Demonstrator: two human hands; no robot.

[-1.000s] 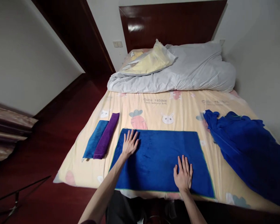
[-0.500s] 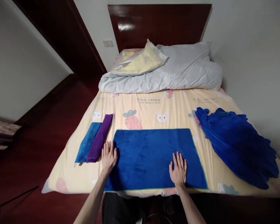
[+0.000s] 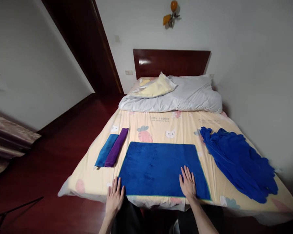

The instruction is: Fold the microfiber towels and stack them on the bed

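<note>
Your left hand [image 3: 115, 196] is palm down with its fingers straight and only slightly parted, pointing away from you; it is open and grips nothing. It lies at the near left corner of the blue towel [image 3: 158, 169], though you cannot tell here how much of it presses on the cloth. Your right hand [image 3: 188, 185] rests flat on the towel near its right end, fingers extended, a little spread and angled slightly left, the thumb close in; it too holds nothing. Your right forearm reaches up and leftward from the near edge, your left one up and rightward.

The towel lies spread flat between your hands, along the near side of the bed sheet [image 3: 88, 182]. To its left, a purple roll [image 3: 116, 148] sits against a teal roll [image 3: 106, 150]. To its right lies a rumpled blue pile [image 3: 238, 162]. Farther off, a grey quilt [image 3: 192, 94] lies bunched before the headboard [image 3: 172, 63].
</note>
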